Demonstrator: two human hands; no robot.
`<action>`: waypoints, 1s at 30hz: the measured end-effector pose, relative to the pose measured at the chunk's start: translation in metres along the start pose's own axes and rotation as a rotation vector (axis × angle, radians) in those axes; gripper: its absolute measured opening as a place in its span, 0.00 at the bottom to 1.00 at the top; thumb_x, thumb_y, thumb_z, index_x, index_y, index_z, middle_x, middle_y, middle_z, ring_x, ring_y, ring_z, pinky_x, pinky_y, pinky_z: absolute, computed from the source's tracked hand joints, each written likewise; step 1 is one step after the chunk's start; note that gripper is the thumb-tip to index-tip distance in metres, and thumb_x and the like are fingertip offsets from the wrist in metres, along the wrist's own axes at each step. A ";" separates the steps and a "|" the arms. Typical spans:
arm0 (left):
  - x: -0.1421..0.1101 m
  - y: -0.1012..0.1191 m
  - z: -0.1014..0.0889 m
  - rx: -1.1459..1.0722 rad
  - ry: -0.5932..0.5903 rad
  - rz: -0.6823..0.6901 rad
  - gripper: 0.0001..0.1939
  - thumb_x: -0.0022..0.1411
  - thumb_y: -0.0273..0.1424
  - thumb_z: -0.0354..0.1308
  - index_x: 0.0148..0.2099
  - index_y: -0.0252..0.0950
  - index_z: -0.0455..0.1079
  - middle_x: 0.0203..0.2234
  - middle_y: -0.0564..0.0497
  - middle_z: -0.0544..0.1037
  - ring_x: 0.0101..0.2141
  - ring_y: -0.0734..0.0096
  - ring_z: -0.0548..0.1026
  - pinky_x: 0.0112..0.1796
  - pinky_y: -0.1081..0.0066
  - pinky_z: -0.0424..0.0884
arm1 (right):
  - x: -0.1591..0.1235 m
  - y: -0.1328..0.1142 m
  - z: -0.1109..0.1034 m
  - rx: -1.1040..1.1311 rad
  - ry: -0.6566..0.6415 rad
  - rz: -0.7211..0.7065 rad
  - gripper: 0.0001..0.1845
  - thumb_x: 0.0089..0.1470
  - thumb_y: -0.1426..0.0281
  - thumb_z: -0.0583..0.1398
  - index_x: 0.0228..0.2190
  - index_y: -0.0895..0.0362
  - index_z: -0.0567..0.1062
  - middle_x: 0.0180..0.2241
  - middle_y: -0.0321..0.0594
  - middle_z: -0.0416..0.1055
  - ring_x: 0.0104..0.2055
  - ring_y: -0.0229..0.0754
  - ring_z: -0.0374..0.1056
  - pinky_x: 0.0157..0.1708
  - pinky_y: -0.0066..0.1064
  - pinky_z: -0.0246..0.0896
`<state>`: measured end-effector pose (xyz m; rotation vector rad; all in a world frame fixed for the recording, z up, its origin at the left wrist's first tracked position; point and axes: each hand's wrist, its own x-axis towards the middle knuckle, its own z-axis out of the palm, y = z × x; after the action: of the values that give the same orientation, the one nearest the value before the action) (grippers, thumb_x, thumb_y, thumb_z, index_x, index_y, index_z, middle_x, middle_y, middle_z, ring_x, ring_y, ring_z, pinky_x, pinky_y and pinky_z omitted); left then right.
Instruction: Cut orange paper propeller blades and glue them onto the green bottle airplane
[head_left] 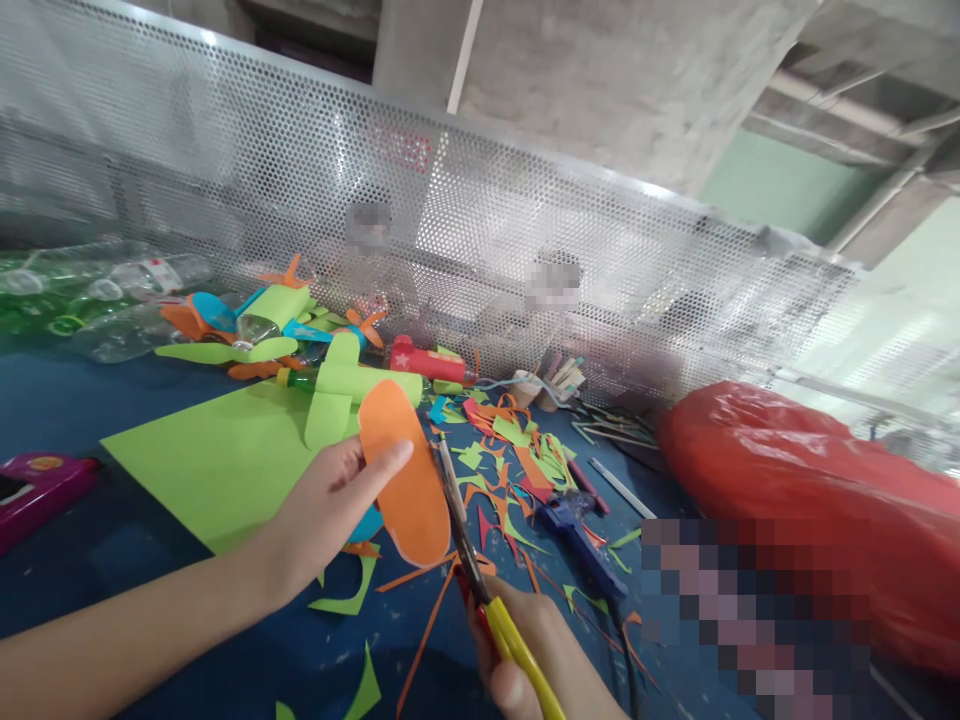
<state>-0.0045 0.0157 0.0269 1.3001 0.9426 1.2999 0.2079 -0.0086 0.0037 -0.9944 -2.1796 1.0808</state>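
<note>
My left hand [334,505] is closed on an orange foam-like oval piece [416,500], thumb on its face and fingers behind. My right hand [525,640] grips scissors [469,555] with yellow and red handles. The dark blades run along the oval's right edge. Thin orange strips [424,640] lie below the blades. Behind the oval sits a bottle wrapped in light green [375,385], with wing-like pieces on it. A light green sheet [217,460] lies beyond my left arm.
Colourful scraps [499,480] cover the table's middle, beside a blue glue gun [581,540]. Plastic bottles [112,290] stand at the far left near a purple device [45,490]. A large red plastic bag [810,500] bulges at right. A perforated metal screen [247,170] closes the back.
</note>
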 end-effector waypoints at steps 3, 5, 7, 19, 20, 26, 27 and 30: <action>0.002 -0.003 -0.002 0.018 0.099 0.009 0.16 0.60 0.45 0.56 0.33 0.38 0.73 0.29 0.53 0.79 0.32 0.65 0.75 0.34 0.73 0.70 | 0.000 0.002 -0.004 0.014 -0.027 0.093 0.38 0.40 0.31 0.48 0.21 0.56 0.60 0.16 0.29 0.55 0.18 0.32 0.50 0.18 0.28 0.40; 0.004 -0.005 -0.003 0.037 0.147 -0.004 0.16 0.59 0.46 0.57 0.33 0.38 0.73 0.28 0.53 0.79 0.34 0.64 0.75 0.35 0.72 0.69 | 0.000 0.002 -0.007 0.018 -0.050 0.133 0.38 0.39 0.31 0.49 0.21 0.55 0.61 0.16 0.30 0.58 0.19 0.34 0.54 0.19 0.27 0.43; 0.004 -0.005 -0.003 0.057 0.156 -0.016 0.17 0.59 0.46 0.57 0.33 0.37 0.73 0.28 0.52 0.79 0.34 0.63 0.75 0.34 0.72 0.69 | 0.000 0.002 -0.009 0.037 -0.078 0.143 0.38 0.38 0.30 0.49 0.21 0.54 0.61 0.17 0.32 0.61 0.20 0.36 0.57 0.19 0.27 0.47; -0.004 -0.007 -0.001 0.198 0.067 0.065 0.16 0.61 0.43 0.54 0.32 0.37 0.74 0.28 0.51 0.80 0.32 0.64 0.75 0.33 0.71 0.71 | 0.004 -0.007 -0.014 0.093 -0.184 0.102 0.37 0.39 0.31 0.48 0.23 0.54 0.61 0.23 0.43 0.73 0.23 0.40 0.65 0.24 0.29 0.56; -0.005 -0.007 -0.001 0.209 0.064 0.067 0.16 0.61 0.43 0.54 0.32 0.37 0.74 0.28 0.51 0.80 0.32 0.64 0.75 0.33 0.71 0.71 | 0.004 -0.007 -0.014 0.084 -0.173 0.093 0.38 0.39 0.30 0.48 0.23 0.54 0.60 0.23 0.43 0.73 0.23 0.41 0.65 0.23 0.29 0.56; -0.007 -0.006 0.000 0.239 0.050 0.027 0.17 0.62 0.45 0.53 0.30 0.37 0.70 0.23 0.54 0.75 0.25 0.69 0.72 0.28 0.72 0.68 | 0.002 -0.009 -0.007 0.044 -0.109 0.022 0.37 0.40 0.30 0.46 0.23 0.53 0.58 0.20 0.39 0.69 0.20 0.39 0.62 0.19 0.28 0.52; -0.008 -0.006 0.001 0.241 0.048 0.027 0.17 0.62 0.45 0.53 0.30 0.37 0.70 0.23 0.53 0.75 0.25 0.69 0.72 0.28 0.72 0.68 | 0.002 -0.010 -0.007 0.032 -0.110 0.013 0.38 0.41 0.30 0.45 0.24 0.54 0.58 0.20 0.39 0.68 0.20 0.38 0.61 0.19 0.28 0.51; -0.008 -0.006 0.001 0.212 0.031 0.020 0.17 0.62 0.45 0.53 0.31 0.37 0.71 0.25 0.52 0.76 0.27 0.67 0.73 0.30 0.71 0.69 | 0.001 -0.013 -0.007 -0.016 -0.098 -0.009 0.37 0.45 0.32 0.44 0.24 0.55 0.59 0.20 0.36 0.63 0.20 0.37 0.58 0.19 0.29 0.49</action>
<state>-0.0040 0.0089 0.0200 1.4574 1.1160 1.2641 0.2069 -0.0099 0.0186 -0.9561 -2.2719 1.1318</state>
